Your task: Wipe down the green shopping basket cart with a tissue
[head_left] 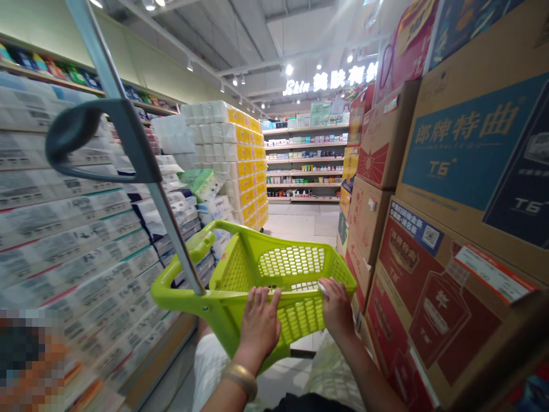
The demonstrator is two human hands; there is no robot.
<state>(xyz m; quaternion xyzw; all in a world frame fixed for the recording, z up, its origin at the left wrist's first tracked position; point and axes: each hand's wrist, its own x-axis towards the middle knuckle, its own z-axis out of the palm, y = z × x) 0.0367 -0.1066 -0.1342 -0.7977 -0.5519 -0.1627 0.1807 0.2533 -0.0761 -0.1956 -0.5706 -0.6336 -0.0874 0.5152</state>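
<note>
A lime-green plastic shopping basket (240, 269) on a trolley hangs in front of me, tilted, empty inside. My left hand (259, 326), with a gold bangle on the wrist, has its fingers curled over the basket's near rim. My right hand (337, 309) grips the rim further right, and a small white thing shows at its fingertips; what it is I cannot make out. A grey metal pull handle (128, 131) with a dark loop grip rises from the basket's left side up toward me.
Stacked tissue packs (72, 229) line the left of the aisle. Tall piles of brown and red liquor cartons (450, 229) crowd the right, close to the basket. A yellow-and-white pallet stack (234, 160) stands ahead; shelves of bottles (304, 166) fill the back wall.
</note>
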